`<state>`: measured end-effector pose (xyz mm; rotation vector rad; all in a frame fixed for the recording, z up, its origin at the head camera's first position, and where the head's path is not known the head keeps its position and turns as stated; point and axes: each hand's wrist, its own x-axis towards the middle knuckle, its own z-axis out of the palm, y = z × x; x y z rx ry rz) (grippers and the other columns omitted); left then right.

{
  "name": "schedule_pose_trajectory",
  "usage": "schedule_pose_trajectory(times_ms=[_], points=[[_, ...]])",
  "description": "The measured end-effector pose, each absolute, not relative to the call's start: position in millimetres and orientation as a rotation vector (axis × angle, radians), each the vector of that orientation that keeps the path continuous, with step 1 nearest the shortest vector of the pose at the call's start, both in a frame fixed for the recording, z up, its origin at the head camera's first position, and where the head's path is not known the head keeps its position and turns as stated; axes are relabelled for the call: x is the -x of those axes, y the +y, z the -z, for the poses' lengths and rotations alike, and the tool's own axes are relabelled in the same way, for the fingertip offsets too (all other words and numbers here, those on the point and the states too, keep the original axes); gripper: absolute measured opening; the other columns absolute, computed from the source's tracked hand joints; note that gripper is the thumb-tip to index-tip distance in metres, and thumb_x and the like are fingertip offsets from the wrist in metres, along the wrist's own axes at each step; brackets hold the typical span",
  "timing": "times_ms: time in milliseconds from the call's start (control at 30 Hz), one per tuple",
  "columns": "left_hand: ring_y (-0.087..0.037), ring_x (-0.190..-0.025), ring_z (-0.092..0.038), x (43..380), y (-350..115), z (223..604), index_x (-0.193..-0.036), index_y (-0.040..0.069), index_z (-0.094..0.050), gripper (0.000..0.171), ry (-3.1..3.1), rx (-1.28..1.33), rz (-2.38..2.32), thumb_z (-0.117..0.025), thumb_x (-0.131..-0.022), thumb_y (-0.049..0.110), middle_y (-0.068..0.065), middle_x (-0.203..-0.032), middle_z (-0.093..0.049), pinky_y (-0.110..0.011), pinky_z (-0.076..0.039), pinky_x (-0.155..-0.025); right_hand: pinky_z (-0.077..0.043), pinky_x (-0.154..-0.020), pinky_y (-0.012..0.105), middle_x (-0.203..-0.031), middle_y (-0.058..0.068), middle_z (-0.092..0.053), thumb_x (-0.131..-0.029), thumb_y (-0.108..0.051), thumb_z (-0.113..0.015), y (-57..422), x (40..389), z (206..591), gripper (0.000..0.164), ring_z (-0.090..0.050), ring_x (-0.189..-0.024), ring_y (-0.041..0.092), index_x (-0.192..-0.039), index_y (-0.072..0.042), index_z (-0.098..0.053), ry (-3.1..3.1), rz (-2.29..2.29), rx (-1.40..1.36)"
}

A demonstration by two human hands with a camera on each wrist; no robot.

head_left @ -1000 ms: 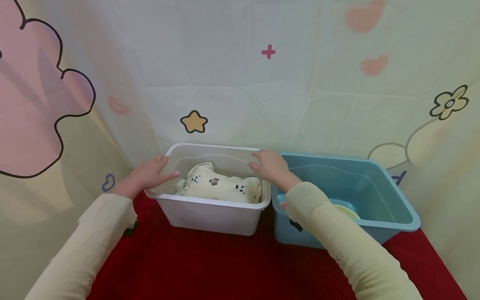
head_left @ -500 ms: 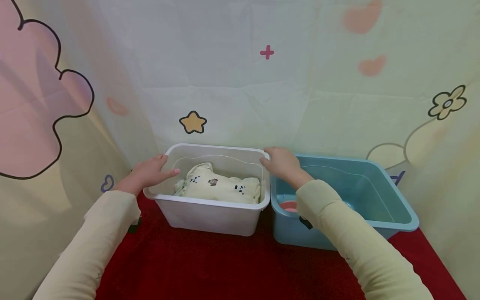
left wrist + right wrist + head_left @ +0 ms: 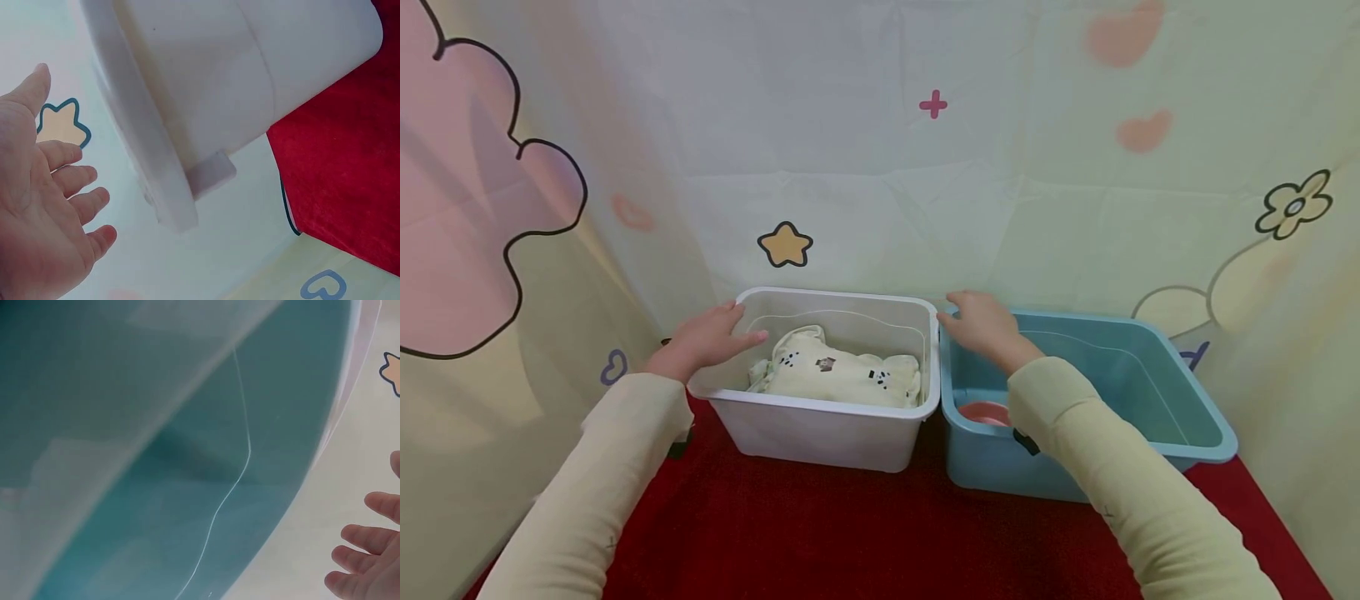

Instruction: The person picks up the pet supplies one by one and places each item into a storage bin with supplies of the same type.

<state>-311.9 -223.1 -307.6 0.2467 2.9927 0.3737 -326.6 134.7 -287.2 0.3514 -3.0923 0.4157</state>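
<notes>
A white plastic bin [image 3: 820, 433] holds a plump cream cloth bundle [image 3: 842, 375] printed with small pandas. My left hand [image 3: 703, 342] hovers at the bin's left rim, fingers spread and holding nothing; the left wrist view shows that hand [image 3: 47, 200] apart from the rim [image 3: 144, 125]. To the right stands a blue bin [image 3: 1120, 375]. Above its back left corner is my right hand [image 3: 985, 329], with fingers loosely extended. Its fingers [image 3: 365, 537] appear beyond the blue wall in the right wrist view, with nothing in them.
Inside the blue bin, a pink bowl-like item [image 3: 987, 412] shows near the front left, partly covered by my right sleeve. Both bins stand side by side on a red cloth [image 3: 850, 533]. A printed curtain [image 3: 865, 167] hangs close behind them.
My right hand has moved right, from the white bin's back right rim to above the blue bin's corner. The left hand has shifted slightly up and right. The bins look nearly unmoved.
</notes>
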Motion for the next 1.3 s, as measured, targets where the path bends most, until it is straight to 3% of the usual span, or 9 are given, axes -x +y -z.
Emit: schedule_pose_trajectory(times_ms=[500, 700, 933, 1300], points=[[-0.040, -0.131, -0.018, 317.7, -211.2, 305.6, -0.137, -0.002, -0.025, 0.073, 3.010, -0.280, -0.265, -0.039, -0.088, 0.050, -0.026, -0.143, -0.017, -0.060, -0.019, -0.101, -0.033, -0.099, 0.049, -0.136, 0.017, -0.040, -0.091, -0.033, -0.043, 147.3, 329.3, 286.8, 0.052, -0.037, -0.125, 0.034, -0.133, -0.004, -0.037, -3.107, -0.401, -0.324], [-0.039, -0.133, -0.013, 321.8, -203.4, 302.9, -0.139, 0.002, -0.022, 0.078, 3.022, -0.264, -0.293, -0.038, -0.086, 0.056, -0.023, -0.145, -0.016, -0.060, -0.012, -0.103, -0.032, -0.100, 0.049, -0.136, 0.018, -0.039, -0.091, -0.033, -0.041, 156.2, 332.1, 283.6, 0.053, -0.037, -0.124, 0.035, -0.133, -0.003, -0.037, -3.095, -0.443, -0.307], [-0.039, -0.134, -0.009, 323.0, -193.4, 300.9, -0.140, 0.003, -0.021, 0.073, 3.015, -0.243, -0.330, -0.041, -0.088, 0.050, -0.023, -0.145, -0.015, -0.060, -0.007, -0.104, -0.030, -0.101, 0.050, -0.136, 0.021, -0.037, -0.091, -0.032, -0.041, 166.2, 332.1, 279.3, 0.053, -0.034, -0.125, 0.037, -0.134, -0.001, -0.035, -3.090, -0.443, -0.284], [-0.036, -0.133, -0.018, 327.3, -181.4, 297.5, -0.138, 0.002, -0.025, 0.069, 3.103, -0.261, -0.251, -0.041, -0.089, 0.047, -0.020, -0.144, -0.022, -0.056, -0.016, -0.104, -0.029, -0.101, 0.051, -0.136, 0.023, -0.037, -0.092, -0.030, -0.041, 179.2, 330.9, 273.8, 0.053, -0.034, -0.124, 0.039, -0.134, 0.001, -0.034, -3.076, -0.396, -0.262]])
